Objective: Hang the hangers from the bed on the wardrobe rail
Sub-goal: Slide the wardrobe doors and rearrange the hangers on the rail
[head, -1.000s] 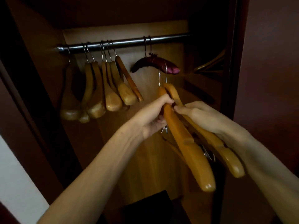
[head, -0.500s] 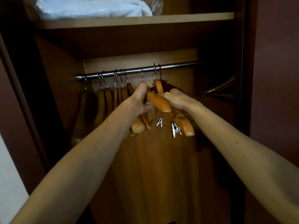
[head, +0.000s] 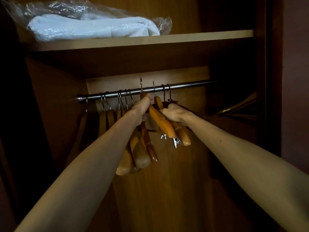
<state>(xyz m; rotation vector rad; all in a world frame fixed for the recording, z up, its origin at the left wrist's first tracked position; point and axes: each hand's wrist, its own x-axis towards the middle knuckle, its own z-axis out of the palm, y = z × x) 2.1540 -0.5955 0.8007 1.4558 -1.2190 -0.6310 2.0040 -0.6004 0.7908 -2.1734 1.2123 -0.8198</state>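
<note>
Both my arms reach into a dark wooden wardrobe, up to the metal rail (head: 192, 85). My left hand (head: 142, 108) grips a light wooden hanger (head: 161, 122) near its neck; its steel hook sticks up above the rail. My right hand (head: 173, 113) holds a second wooden hanger (head: 182, 134) with metal clips, its hook rising just over the rail too. Several wooden hangers (head: 107, 118) hang on the rail to the left, and more of them (head: 138, 151) dangle under my left wrist. A dark red hanger (head: 168, 102) hangs behind my right hand, mostly hidden.
A shelf (head: 200, 37) runs above the rail with a folded white blanket in a plastic bag (head: 93, 25) on it. Further hangers (head: 239, 108) show dimly at the far right. The wardrobe's dark side panel (head: 274, 81) stands on the right.
Both hands have lifted the two hangers from below chest height up to the rail. The hooks now stand at rail level, between the left group and the dark red hanger.
</note>
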